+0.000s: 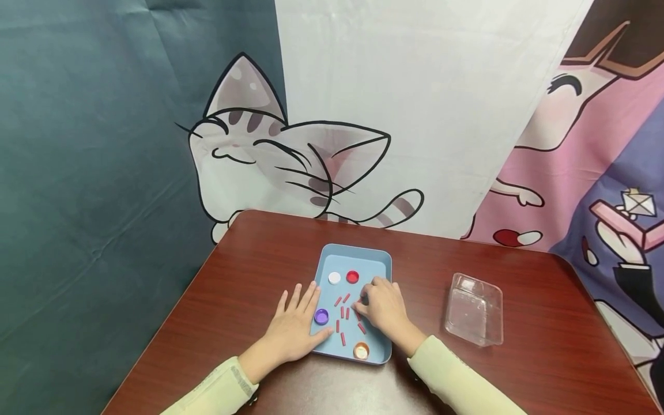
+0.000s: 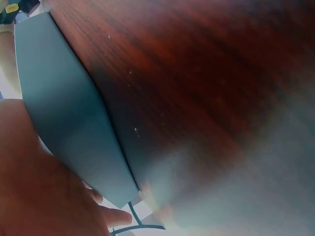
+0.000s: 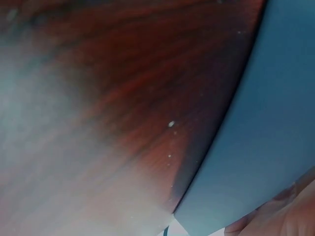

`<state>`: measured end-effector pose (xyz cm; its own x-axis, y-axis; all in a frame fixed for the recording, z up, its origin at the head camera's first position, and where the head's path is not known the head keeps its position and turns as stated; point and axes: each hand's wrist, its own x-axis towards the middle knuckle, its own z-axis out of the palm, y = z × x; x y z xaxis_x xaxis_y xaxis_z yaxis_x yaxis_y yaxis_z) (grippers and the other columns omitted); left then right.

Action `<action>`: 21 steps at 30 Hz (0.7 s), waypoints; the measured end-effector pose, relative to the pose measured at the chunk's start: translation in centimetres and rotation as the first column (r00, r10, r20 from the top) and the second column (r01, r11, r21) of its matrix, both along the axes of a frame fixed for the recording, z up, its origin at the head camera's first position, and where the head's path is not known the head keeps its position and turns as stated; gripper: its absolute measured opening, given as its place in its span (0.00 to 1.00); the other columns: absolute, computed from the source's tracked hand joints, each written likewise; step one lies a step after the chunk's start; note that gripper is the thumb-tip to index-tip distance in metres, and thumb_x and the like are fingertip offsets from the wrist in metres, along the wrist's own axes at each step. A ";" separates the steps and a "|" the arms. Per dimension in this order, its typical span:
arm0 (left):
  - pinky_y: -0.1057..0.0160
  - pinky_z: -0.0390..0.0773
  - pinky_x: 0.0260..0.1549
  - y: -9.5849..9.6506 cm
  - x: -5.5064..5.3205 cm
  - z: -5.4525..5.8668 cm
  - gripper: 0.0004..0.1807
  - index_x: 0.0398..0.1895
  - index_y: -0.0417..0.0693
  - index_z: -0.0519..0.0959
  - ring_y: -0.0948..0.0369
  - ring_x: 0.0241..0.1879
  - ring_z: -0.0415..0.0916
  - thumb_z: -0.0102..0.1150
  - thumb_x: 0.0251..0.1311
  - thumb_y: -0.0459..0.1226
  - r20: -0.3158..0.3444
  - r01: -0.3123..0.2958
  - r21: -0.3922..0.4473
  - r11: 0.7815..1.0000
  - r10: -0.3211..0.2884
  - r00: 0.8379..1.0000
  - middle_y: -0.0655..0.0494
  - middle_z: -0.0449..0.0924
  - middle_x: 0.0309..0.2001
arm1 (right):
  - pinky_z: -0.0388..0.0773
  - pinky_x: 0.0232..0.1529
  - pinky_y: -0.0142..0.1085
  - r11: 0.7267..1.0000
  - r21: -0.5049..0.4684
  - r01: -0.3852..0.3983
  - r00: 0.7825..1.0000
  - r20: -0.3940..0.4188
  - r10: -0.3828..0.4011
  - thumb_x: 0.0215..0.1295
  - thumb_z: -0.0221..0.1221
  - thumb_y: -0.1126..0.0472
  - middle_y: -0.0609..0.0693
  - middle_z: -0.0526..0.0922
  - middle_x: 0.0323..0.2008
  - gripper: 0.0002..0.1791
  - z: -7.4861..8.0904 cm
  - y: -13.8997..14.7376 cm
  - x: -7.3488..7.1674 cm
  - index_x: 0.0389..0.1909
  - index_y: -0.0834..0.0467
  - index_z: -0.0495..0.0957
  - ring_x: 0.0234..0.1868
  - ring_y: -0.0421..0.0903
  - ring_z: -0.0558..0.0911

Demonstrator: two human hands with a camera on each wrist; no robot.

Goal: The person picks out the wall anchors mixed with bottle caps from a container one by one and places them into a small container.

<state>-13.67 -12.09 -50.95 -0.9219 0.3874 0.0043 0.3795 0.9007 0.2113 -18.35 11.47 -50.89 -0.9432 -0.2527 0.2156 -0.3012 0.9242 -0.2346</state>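
The person's left hand (image 1: 291,332) lies with fingers spread along the left edge of a light-blue rectangular tray (image 1: 373,262), where short, thin red sticks (image 1: 342,312) lie scattered across the middle. The right hand (image 1: 385,305) bends its fingers and thumb toward the sticks from the tray's right side, though whether it pinches one cannot be told. A round purple cap (image 1: 321,316) sits in the tray beside the left hand.

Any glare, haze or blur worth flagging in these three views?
Head: glare on the near edge of the wooden table, small highlights on the clear plastic container, otherwise fairly clear; left wrist: pale haze lower right, table grain soft, left hand dim; right wrist: similar haze lower left, dark shadow along the blue tray.
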 end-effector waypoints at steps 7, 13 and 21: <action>0.34 0.44 0.73 0.0 0.1 -0.3 0.52 0.81 0.45 0.51 0.41 0.79 0.43 0.47 0.65 0.69 -0.007 -0.007 -0.011 1.000 0.007 1.000 0.48 0.46 0.82 | 0.64 0.35 0.41 1.000 0.010 0.014 1.000 0.006 -0.014 0.50 0.75 0.46 0.45 0.72 0.24 0.14 -0.1 -0.2 -0.1 0.23 0.51 0.84 0.33 0.48 0.75; 0.34 0.44 0.73 0.1 0.2 -0.5 0.52 0.81 0.45 0.52 0.41 0.79 0.43 0.46 0.66 0.69 -0.013 -0.004 0.000 1.000 0.004 1.000 0.48 0.47 0.81 | 0.65 0.34 0.41 0.999 0.027 0.019 1.000 0.013 -0.019 0.50 0.75 0.48 0.46 0.74 0.24 0.13 -0.1 -0.2 -0.1 0.24 0.52 0.85 0.33 0.49 0.76; 0.34 0.46 0.73 0.0 0.1 -0.2 0.51 0.81 0.44 0.53 0.40 0.79 0.44 0.47 0.65 0.68 -0.017 0.005 0.008 1.000 -0.005 1.000 0.47 0.48 0.81 | 0.68 0.38 0.42 0.999 -0.036 0.004 1.000 0.030 -0.003 0.48 0.74 0.53 0.45 0.74 0.26 0.10 0.4 0.3 0.1 0.26 0.52 0.83 0.35 0.47 0.77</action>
<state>-13.59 -12.13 -51.13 -0.9197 0.3919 0.0231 0.3876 0.8972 0.2118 -18.25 11.73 -50.49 -0.9502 -0.2420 0.1962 -0.2904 0.9162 -0.2763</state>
